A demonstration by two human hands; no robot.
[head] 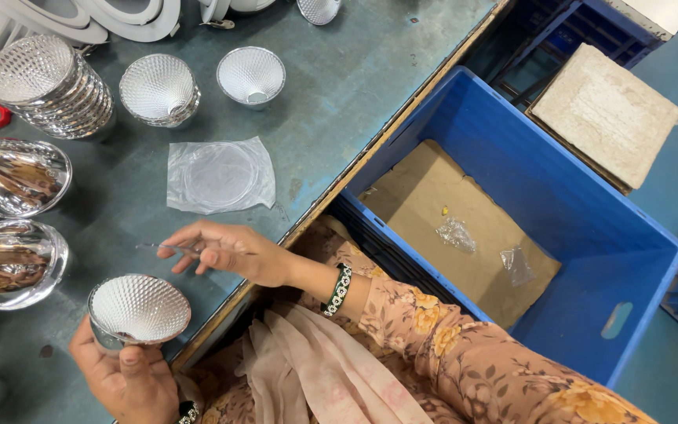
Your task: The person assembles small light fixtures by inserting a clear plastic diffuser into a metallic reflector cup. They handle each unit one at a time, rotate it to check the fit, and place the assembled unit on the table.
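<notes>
Nearest the body, left hand [123,381] grips a faceted silver cone reflector [139,310] from below, mouth up. Right hand [225,251], just above it, pinches a thin clear disc [168,248] edge-on between fingertips. Bagged clear round lens [220,176] lies beyond on the teal bench [355,71]; bare surface surrounds it. Bench edge runs diagonally beside a blue plastic crate [590,235]. Stacked reflectors [49,86] farther left.

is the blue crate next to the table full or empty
Nearly empty. The blue crate shows its brown cardboard liner almost bare, with only two small crumpled clear plastic scraps lying on it.
</notes>
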